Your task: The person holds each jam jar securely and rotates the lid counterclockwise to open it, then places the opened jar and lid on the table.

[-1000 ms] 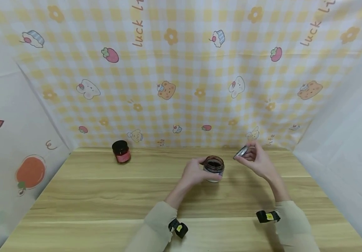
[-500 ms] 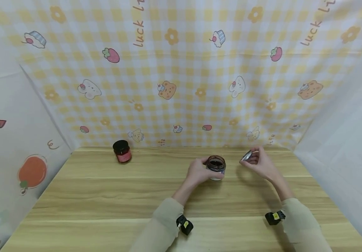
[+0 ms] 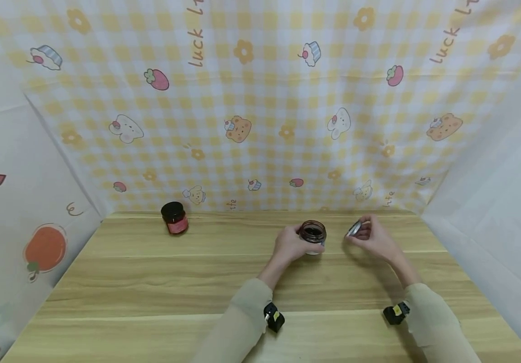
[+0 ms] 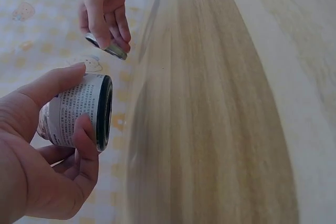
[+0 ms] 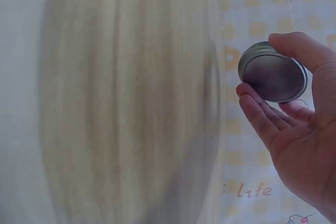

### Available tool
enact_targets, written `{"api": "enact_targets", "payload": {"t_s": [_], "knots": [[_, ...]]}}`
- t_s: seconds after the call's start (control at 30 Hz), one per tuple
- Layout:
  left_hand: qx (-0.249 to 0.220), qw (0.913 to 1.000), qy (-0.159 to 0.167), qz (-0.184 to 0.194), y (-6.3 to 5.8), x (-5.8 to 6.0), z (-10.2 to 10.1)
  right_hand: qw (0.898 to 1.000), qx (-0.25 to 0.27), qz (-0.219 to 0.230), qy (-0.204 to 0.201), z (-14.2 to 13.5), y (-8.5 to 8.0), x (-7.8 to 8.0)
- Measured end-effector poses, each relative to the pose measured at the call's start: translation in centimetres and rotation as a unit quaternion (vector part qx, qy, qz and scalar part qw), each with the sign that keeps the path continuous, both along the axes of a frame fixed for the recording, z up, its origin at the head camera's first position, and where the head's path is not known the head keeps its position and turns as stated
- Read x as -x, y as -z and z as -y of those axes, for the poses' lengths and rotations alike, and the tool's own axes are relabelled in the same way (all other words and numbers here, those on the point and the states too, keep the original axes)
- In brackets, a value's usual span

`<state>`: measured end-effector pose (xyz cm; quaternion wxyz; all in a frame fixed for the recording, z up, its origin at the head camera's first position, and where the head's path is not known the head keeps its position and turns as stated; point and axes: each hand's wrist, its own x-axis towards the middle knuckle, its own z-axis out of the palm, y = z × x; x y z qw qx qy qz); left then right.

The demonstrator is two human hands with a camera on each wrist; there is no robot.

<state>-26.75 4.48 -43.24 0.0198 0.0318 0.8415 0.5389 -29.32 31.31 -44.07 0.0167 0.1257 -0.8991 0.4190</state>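
In the head view my left hand grips an open glass jar with dark contents, its mouth facing up. Thumb and fingers curl round its white printed label in the left wrist view, where its dark base sits close over the table. To the right, my right hand pinches a round metal lid by its edge, tilted and apart from the jar. The right wrist view shows the hollow underside of the lid, between the thumb and fingers.
A second jar, with a black lid and a red label, stands at the back left of the wooden table. Behind the table hangs a yellow checked cloth, with white sheets at both sides.
My left hand has carried the open jar a little right and away from me. My right hand has shifted slightly right and lower with the lid. The black-lidded jar has stayed put.
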Motion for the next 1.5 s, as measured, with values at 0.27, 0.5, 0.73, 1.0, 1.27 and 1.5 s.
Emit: {"api": "enact_targets", "payload": {"t_s": [0.27,0.5,0.73,1.0,1.27,1.5], "knots": [[0.015,0.9999,-0.002,0.0,0.8,0.6,-0.5,1.0,0.016,0.005,-0.007,-0.5,0.4,-0.1],[0.011,0.9999,0.006,-0.005,1.0,0.6,-1.4,0.999,0.028,0.019,0.0,-1.1,1.0,0.3],[0.006,1.0,0.004,-0.005,1.6,0.9,-2.4,1.0,0.026,0.012,0.004,-1.5,1.4,0.3],[0.018,0.9998,0.006,-0.001,1.8,1.1,-3.3,1.0,-0.019,0.018,0.013,-2.1,1.0,0.2],[0.049,0.9985,0.025,-0.009,1.8,1.2,-4.4,0.997,-0.07,0.024,0.034,-2.8,0.4,0.2],[0.052,0.9984,0.021,-0.001,2.3,1.4,-5.2,0.994,-0.103,0.013,0.033,-3.6,0.7,0.4]]}}
